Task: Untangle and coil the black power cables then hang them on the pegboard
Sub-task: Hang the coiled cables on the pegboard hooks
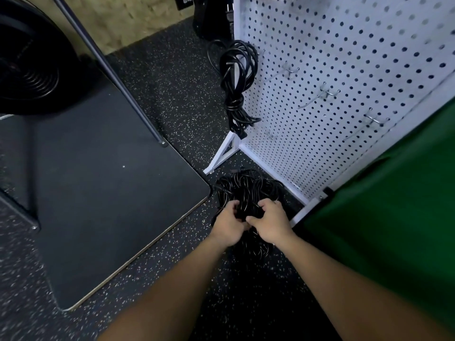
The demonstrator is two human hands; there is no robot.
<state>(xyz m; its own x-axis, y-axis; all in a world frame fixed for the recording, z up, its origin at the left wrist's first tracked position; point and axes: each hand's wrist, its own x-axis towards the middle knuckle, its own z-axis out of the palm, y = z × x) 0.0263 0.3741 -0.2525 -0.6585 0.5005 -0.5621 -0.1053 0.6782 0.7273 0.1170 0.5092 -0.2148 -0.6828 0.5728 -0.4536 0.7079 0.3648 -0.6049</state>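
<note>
The tangled cables [246, 193] were gripped by curled fingers of the left hand [227, 223] and right hand [272, 223], probably to pull strands apart.

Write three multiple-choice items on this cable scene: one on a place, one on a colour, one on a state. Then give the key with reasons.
1. Where does the tangled cable pile lie?
A. on the floor at the pegboard's foot
B. on the dark mat
C. on a hook

2. What colour is the pegboard?
A. green
B. white
C. black

3. What state is the hanging cable bundle in?
A. loose on the floor
B. coiled, knotted, hung
C. stretched straight

Key: 1 A, it rests on speckled floor where the left hand and right hand grip it; 2 B, white perforated panel; 3 B, loops wrapped and hanging at the board's edge.
</note>
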